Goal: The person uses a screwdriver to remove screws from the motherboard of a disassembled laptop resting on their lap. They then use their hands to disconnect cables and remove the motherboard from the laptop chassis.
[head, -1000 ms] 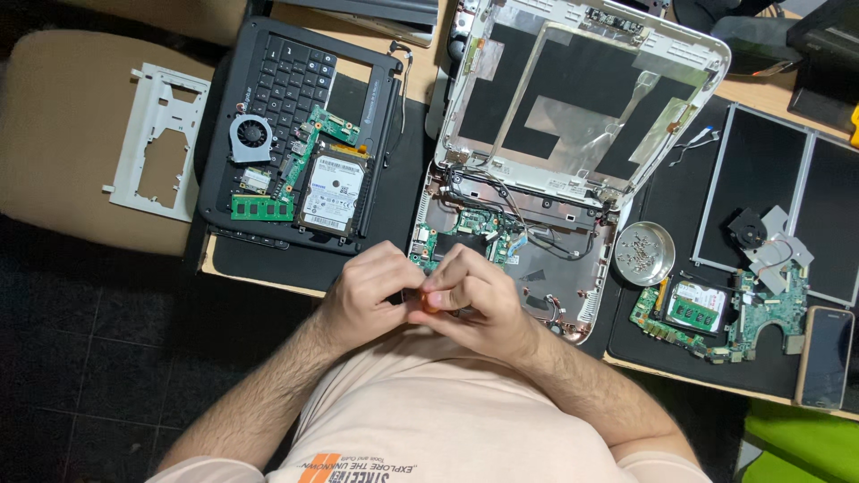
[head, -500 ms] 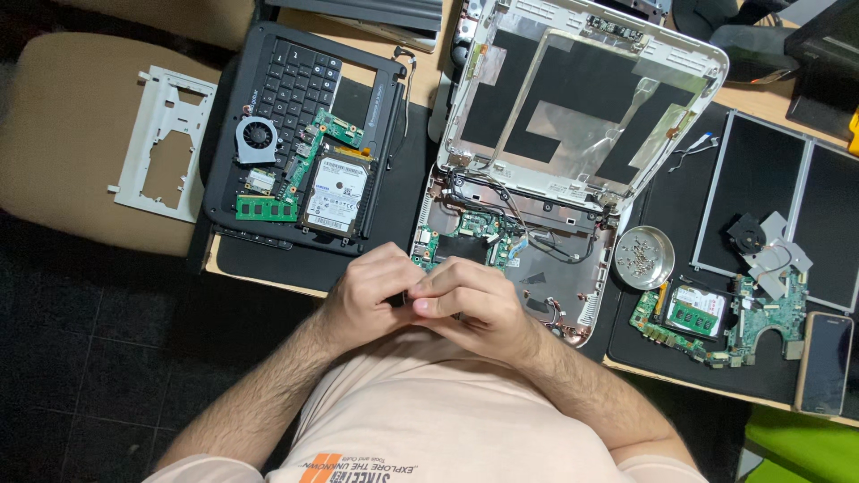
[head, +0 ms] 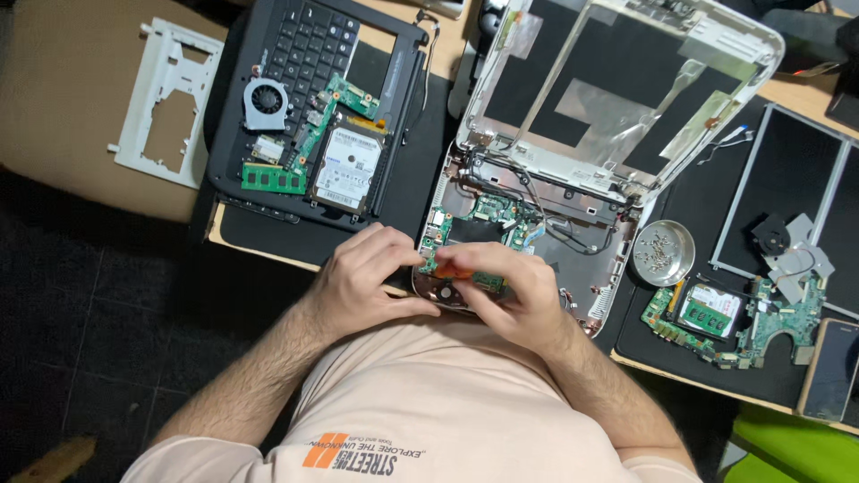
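The person bends over an opened white laptop that lies near the front edge of the table, on a black mat. Its lid is raised and has no screen panel; inside the lid there are dark sheets and silver foil. The base is open too, so a green circuit board and thin black cables show inside the white shell.

Both hands meet at the front left corner of this base. The left hand is curled, with the fingers closed and the fingertips pressing on the edge of the shell. The right hand is closed around a small tool with an orange handle, which is mostly hidden by the fingers; its tip cannot be seen.

To the right of the laptop stands a round metal dish with small screws in it. Further right, near the front edge, lies a second green board, and behind it a black screen panel. To the left, a black laptop base carries a fan, a hard drive and a memory stick. A white plastic frame lies on a beige surface at the far left.
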